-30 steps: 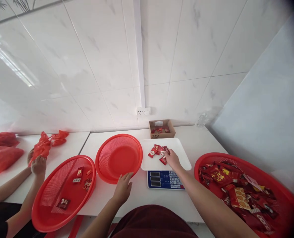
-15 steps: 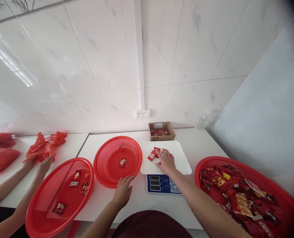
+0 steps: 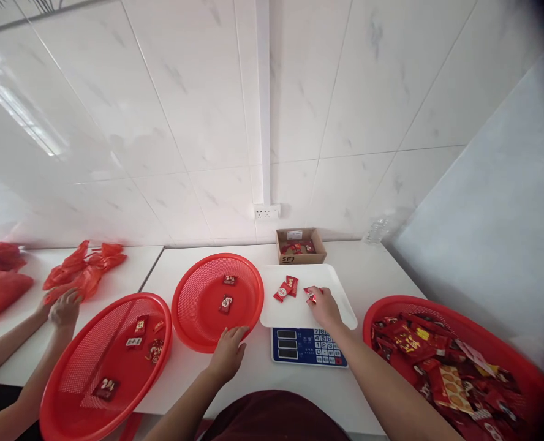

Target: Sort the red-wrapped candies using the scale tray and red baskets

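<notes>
On the white weighing pan (image 3: pixel 276 313) of a digital scale, my right hand (image 3: pixel 326 308) has its fingers closed on a small red snack packet (image 3: pixel 309 296). Left of it, two more red packets (image 3: pixel 282 291) lie together on the pan. My left hand (image 3: pixel 228 355) rests at the near rim of the middle red basket (image 3: pixel 193 331), fingers stretched out and touching the edge. Inside that basket are two small dark red packets (image 3: pixel 226 304). The scale's blue keypad and display panel (image 3: pixel 306 347) shows in front of the pan.
A large red basket (image 3: pixel 368 306) full of packets stands at right. An open cardboard box (image 3: pixel 294 260) sits behind the scale. Another red basket (image 3: pixel 76 367) is at left, beside a co-worker's hands (image 3: pixel 65 308) on a red plastic bag (image 3: pixel 86 269). A wall bounds the table behind.
My right hand has drawn back slightly rightward and closed on a packet. A packet blurred in the middle basket before now lies still there. The co-worker's hands have shifted left on the bag.
</notes>
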A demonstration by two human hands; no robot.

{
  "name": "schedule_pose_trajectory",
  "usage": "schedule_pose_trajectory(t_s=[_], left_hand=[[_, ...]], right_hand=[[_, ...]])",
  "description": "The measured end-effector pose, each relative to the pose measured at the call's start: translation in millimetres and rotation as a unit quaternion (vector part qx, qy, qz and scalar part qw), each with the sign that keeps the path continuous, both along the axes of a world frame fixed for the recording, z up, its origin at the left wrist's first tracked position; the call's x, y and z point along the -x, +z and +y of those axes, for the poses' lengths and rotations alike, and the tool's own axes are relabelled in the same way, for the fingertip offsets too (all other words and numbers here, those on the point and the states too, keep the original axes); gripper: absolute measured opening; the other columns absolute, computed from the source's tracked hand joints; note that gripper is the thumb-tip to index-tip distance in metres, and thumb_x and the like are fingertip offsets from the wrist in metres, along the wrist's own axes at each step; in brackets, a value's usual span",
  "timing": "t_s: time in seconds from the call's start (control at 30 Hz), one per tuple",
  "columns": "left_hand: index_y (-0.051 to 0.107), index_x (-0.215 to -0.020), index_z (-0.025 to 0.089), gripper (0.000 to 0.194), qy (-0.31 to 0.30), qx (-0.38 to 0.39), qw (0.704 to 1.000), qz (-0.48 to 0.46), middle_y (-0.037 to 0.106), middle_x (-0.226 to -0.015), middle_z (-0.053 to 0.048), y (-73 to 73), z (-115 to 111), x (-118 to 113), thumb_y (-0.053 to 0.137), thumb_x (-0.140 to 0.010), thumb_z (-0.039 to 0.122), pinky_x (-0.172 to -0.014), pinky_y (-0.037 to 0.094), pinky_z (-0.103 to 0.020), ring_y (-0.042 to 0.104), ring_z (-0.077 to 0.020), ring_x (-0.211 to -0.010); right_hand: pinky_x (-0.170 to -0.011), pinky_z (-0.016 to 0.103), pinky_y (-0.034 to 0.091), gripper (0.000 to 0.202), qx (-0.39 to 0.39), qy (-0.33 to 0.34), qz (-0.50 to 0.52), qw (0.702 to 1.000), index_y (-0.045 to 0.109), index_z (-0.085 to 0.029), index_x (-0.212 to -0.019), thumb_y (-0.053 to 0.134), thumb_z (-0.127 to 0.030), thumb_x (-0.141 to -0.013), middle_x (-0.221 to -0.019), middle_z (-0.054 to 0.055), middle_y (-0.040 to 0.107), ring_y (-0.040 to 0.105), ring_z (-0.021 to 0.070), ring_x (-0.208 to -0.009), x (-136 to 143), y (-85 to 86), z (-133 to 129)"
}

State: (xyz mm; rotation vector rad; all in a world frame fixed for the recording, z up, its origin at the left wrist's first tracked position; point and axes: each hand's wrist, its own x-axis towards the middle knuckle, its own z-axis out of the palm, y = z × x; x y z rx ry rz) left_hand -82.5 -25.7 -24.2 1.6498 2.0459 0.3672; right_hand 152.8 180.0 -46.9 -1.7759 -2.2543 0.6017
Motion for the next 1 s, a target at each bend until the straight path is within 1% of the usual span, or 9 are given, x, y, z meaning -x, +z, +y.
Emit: schedule_pose_trajectory(t_s=[0.2,0.33,0.5,0.57,0.63,0.7,0.77,0.9,1.0], left_hand=[[0.050,-0.127,0.022,0.047,0.010,0.005,1.000,-0.018,0.056,-0.128,-0.006,-1.8,-1.8,1.0,0.039,-0.082,0.018,-0.106,0.033,-0.040,0.049,-0.0212,-0.118],[0.050,-0.128,0.019,0.048,0.008,0.009,1.000,-0.029,0.055,-0.129,-0.008,-0.5,-2.7,1.6,0.039,-0.082,0.019,-0.104,0.035,-0.039,0.049,-0.0217,-0.119],[0.051,-0.127,0.022,0.047,0.011,0.005,0.999,-0.046,0.055,-0.129,-0.008,-0.5,-2.7,2.9,0.040,-0.081,0.019,-0.102,0.037,-0.038,0.049,-0.0217,-0.119],[0.050,-0.128,0.022,0.048,0.011,0.006,0.999,-0.045,0.055,-0.130,-0.007,-2.2,-2.9,3.4,0.040,-0.081,0.019,-0.102,0.036,-0.038,0.049,-0.0213,-0.120],[0.050,-0.128,0.021,0.048,0.007,0.005,0.999,-0.039,0.055,-0.130,-0.007,-3.7,-3.2,3.7,0.040,-0.081,0.019,-0.103,0.036,-0.038,0.048,-0.0210,-0.120],[0.050,-0.128,0.021,0.048,0.003,0.005,0.999,-0.034,0.055,-0.131,-0.007,-3.9,-3.5,3.9,0.041,-0.081,0.018,-0.104,0.036,-0.038,0.048,-0.0208,-0.120],[0.050,-0.128,0.022,0.047,0.001,0.008,0.999,-0.033,0.055,-0.131,-0.006,-2.4,-3.7,3.9,0.041,-0.081,0.018,-0.104,0.036,-0.038,0.048,-0.0208,-0.120],[0.049,-0.128,0.023,0.048,0.001,0.015,0.999,-0.040,0.055,-0.130,-0.005,1.6,-4.0,3.8,0.042,-0.081,0.017,-0.103,0.037,-0.037,0.049,-0.0202,-0.119],[0.049,-0.129,0.024,0.048,0.001,0.012,0.999,-0.047,0.054,-0.131,-0.005,1.3,-4.3,4.2,0.041,-0.081,0.018,-0.103,0.037,-0.037,0.049,-0.0203,-0.119]], right_hand=[[-0.073,0.029,0.044,0.030,0.057,-0.099,0.107,0.988,0.061,-0.019,-0.104,0.049,-0.020,-0.077,-0.099,0.008,0.063,0.061,0.0204,-0.089,-1.8,2.9,11.2],[-0.076,0.032,0.048,0.032,0.091,-0.139,0.284,0.944,0.060,-0.021,-0.103,0.056,-0.032,-0.073,-0.104,0.006,0.065,0.062,0.0215,-0.093,27.0,25.8,5.4],[-0.084,0.035,0.049,0.058,0.196,0.059,0.462,0.863,0.039,-0.030,-0.134,0.051,-0.049,-0.080,-0.135,0.006,0.049,0.058,0.0196,-0.107,85.8,68.2,-19.0],[-0.095,0.038,0.042,0.062,0.179,0.138,0.411,0.883,0.029,-0.034,-0.140,0.046,-0.050,-0.083,-0.147,0.005,0.033,0.047,0.0203,-0.123,99.4,74.3,-23.9],[-0.105,0.042,0.031,0.063,0.122,0.178,0.286,0.934,0.028,-0.031,-0.142,0.047,-0.047,-0.084,-0.152,0.006,0.024,0.028,0.0229,-0.136,103.1,70.1,-22.8],[-0.109,0.046,0.020,0.063,0.078,0.179,0.126,0.973,0.031,-0.026,-0.142,0.050,-0.041,-0.084,-0.153,0.010,0.020,0.012,0.0269,-0.141,98.3,57.7,-17.0],[-0.108,0.052,0.016,0.061,0.070,0.163,-0.004,0.984,0.032,-0.024,-0.141,0.049,-0.040,-0.084,-0.153,0.012,0.018,0.005,0.0306,-0.141,88.0,41.6,-10.1],[-0.104,0.056,0.019,0.052,0.064,0.145,-0.078,0.984,0.042,-0.028,-0.135,0.047,-0.041,-0.085,-0.151,0.008,0.025,0.009,0.0340,-0.139,63.7,15.3,-4.6],[-0.101,0.043,0.030,0.036,0.014,0.157,-0.031,0.987,0.055,-0.023,-0.116,0.051,-0.027,-0.081,-0.137,0.009,0.042,0.032,0.0281,-0.129,50.4,6.9,-7.8]])
